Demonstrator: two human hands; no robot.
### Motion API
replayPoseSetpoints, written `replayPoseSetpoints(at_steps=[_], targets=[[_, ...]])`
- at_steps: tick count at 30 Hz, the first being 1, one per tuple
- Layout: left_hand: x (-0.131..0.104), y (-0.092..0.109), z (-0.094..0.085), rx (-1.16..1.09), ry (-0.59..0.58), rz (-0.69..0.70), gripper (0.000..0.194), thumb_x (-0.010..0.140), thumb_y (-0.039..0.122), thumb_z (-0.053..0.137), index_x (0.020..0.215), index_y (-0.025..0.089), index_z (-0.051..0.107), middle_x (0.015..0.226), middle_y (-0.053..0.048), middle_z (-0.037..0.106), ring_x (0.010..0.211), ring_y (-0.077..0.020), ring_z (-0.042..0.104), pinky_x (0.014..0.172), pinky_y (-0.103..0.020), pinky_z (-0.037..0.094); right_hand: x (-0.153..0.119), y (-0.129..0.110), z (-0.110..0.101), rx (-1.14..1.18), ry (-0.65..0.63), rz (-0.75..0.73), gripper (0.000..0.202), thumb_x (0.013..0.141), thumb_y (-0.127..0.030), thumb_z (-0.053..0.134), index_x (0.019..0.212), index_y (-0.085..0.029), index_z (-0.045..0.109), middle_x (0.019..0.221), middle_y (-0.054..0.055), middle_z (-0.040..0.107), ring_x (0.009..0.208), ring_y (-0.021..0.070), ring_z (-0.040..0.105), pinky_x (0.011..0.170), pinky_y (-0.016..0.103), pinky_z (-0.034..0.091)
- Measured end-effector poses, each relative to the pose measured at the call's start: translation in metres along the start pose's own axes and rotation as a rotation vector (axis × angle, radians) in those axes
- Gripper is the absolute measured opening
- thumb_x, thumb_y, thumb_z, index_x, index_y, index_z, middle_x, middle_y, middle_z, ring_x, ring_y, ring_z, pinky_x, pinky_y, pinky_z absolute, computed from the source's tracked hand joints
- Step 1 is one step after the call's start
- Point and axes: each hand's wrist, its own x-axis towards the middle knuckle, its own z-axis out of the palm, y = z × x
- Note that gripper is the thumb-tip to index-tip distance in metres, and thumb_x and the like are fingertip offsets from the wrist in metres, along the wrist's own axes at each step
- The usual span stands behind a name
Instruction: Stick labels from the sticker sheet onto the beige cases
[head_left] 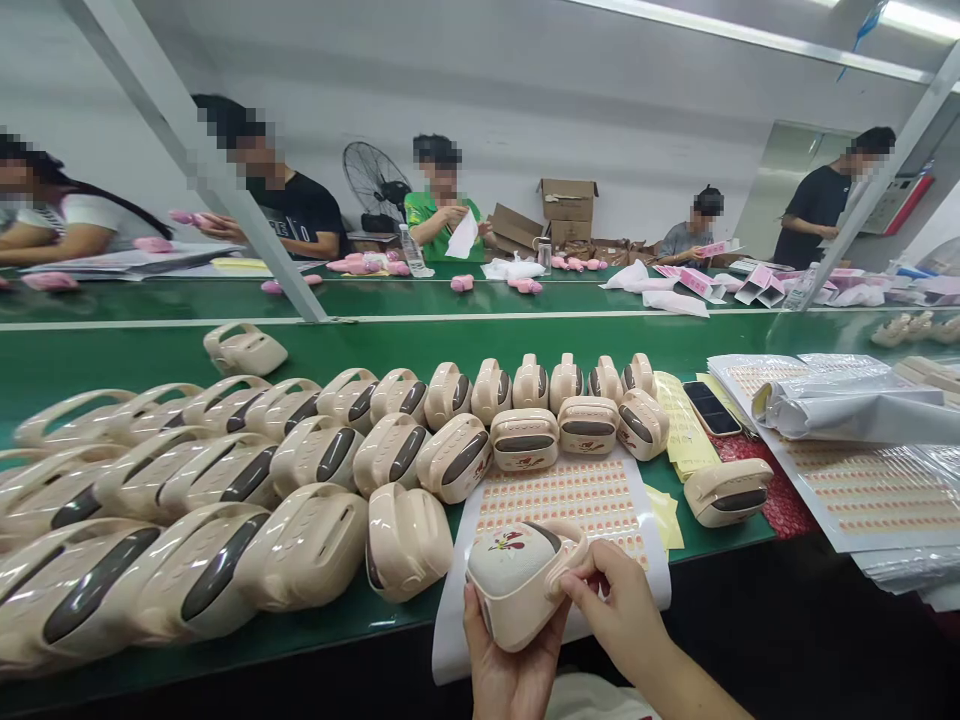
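Observation:
A cream speaker-like device (521,590) with a light fabric face and a small red pattern is held up at the table's front edge. From below, my left hand (510,665) cups it with fingers and thumb around its body. The fingers of my right hand (615,595) are pinched together against the device's right side, by its handle. Whether a small item is between those fingertips cannot be made out. Under the device lies a white sheet (562,500) with rows of small orange stickers.
Rows of similar cream devices (300,545) fill the green table (390,340) to the left and behind. At right are a phone (712,408), yellow sheets (682,425), one device (727,492) and stacked sticker sheets (862,490). Several people work across the table.

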Motion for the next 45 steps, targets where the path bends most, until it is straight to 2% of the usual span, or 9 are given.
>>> replayPoseSetpoints(at_steps=[4, 8, 12, 15, 18, 24, 32, 37, 45], targets=[[0.0, 0.004, -0.003, 0.068, -0.034, -0.045, 0.032, 0.082, 0.037, 0.052, 0.107, 0.022, 0.065, 0.104, -0.011, 0.07, 0.097, -0.0321, 0.063, 0.08, -0.048, 0.052, 0.008, 0.013, -0.012, -0.223, 0.122, -0.036, 0.02, 0.072, -0.037, 0.061, 0.072, -0.018, 0.054, 0.064, -0.001, 0.053, 0.059, 0.0144, 0.048, 0.058, 0.028, 0.041], [0.002, 0.018, -0.02, 0.057, -0.125, -0.015, 0.033, 0.082, 0.041, 0.049, 0.114, 0.035, 0.058, 0.11, -0.003, 0.068, 0.099, -0.0317, 0.062, 0.074, -0.048, 0.054, 0.013, 0.052, -0.02, -0.438, 0.279, -0.229, 0.05, 0.085, -0.043, 0.044, 0.126, -0.015, 0.036, 0.112, 0.016, 0.053, 0.084, 0.0216, 0.058, 0.077, 0.04, 0.047], [0.019, 0.031, -0.046, 0.096, -0.126, 0.052, 0.047, 0.08, 0.053, 0.047, 0.124, 0.038, 0.047, 0.113, 0.0, 0.066, 0.097, -0.028, 0.063, 0.074, -0.042, 0.055, 0.02, 0.091, -0.013, -0.843, -0.008, -0.334, 0.064, 0.085, -0.036, 0.045, 0.139, -0.017, 0.018, 0.14, 0.021, 0.032, 0.127, 0.0339, 0.034, 0.095, 0.059, 0.031], [0.037, 0.037, -0.061, 0.138, -0.028, 0.047, 0.053, 0.079, 0.053, 0.048, 0.129, 0.038, 0.041, 0.113, 0.0, 0.067, 0.098, -0.0267, 0.063, 0.08, -0.041, 0.052, 0.027, 0.104, -0.007, -0.951, -0.223, -0.273, 0.067, 0.085, -0.03, 0.046, 0.142, -0.017, 0.012, 0.145, 0.02, 0.024, 0.132, 0.0319, 0.026, 0.099, 0.063, 0.022], [0.049, 0.039, -0.064, 0.134, -0.056, 0.043, 0.051, 0.081, 0.047, 0.047, 0.13, 0.036, 0.039, 0.114, -0.002, 0.066, 0.1, -0.0279, 0.062, 0.083, -0.044, 0.05, 0.032, 0.105, -0.008, -0.966, -0.272, -0.234, 0.071, 0.086, -0.026, 0.044, 0.143, -0.015, 0.004, 0.146, 0.021, 0.015, 0.134, 0.0296, 0.02, 0.101, 0.063, 0.018], [0.058, 0.037, -0.049, 0.038, -0.257, 0.05, 0.043, 0.086, 0.036, 0.043, 0.129, 0.033, 0.043, 0.114, -0.005, 0.066, 0.101, -0.0291, 0.061, 0.078, -0.046, 0.052, 0.043, 0.096, -0.013, -0.957, -0.31, -0.221, 0.071, 0.088, -0.023, 0.04, 0.143, -0.015, -0.004, 0.146, 0.022, 0.012, 0.134, 0.0276, 0.02, 0.102, 0.061, 0.018], [0.058, 0.034, -0.034, -0.044, -0.264, 0.017, 0.04, 0.087, 0.039, 0.042, 0.124, 0.027, 0.05, 0.114, -0.01, 0.065, 0.1, -0.0329, 0.061, 0.074, -0.051, 0.052, 0.054, 0.097, -0.014, -0.783, -0.167, -0.301, 0.068, 0.088, -0.026, 0.039, 0.143, -0.02, -0.001, 0.145, 0.02, 0.022, 0.132, 0.0302, 0.026, 0.098, 0.061, 0.027], [0.039, 0.024, -0.016, -0.105, -0.28, -0.061, 0.042, 0.083, 0.047, 0.045, 0.112, 0.022, 0.062, 0.115, -0.011, 0.064, 0.109, -0.0352, 0.055, 0.089, -0.052, 0.044, 0.037, 0.059, -0.012, -0.302, 0.107, -0.385, 0.051, 0.088, -0.03, 0.04, 0.135, -0.025, 0.022, 0.124, 0.013, 0.045, 0.113, 0.0248, 0.048, 0.09, 0.046, 0.044], [0.025, 0.014, -0.002, -0.117, -0.264, -0.14, 0.035, 0.088, 0.037, 0.039, 0.105, 0.021, 0.065, 0.108, -0.011, 0.068, 0.104, -0.0286, 0.06, 0.085, -0.042, 0.049, 0.026, 0.013, 0.016, 0.037, 0.072, -0.251, 0.063, 0.078, -0.036, 0.054, 0.132, -0.026, 0.023, 0.132, 0.011, 0.034, 0.123, 0.027, 0.035, 0.099, 0.047, 0.035]])
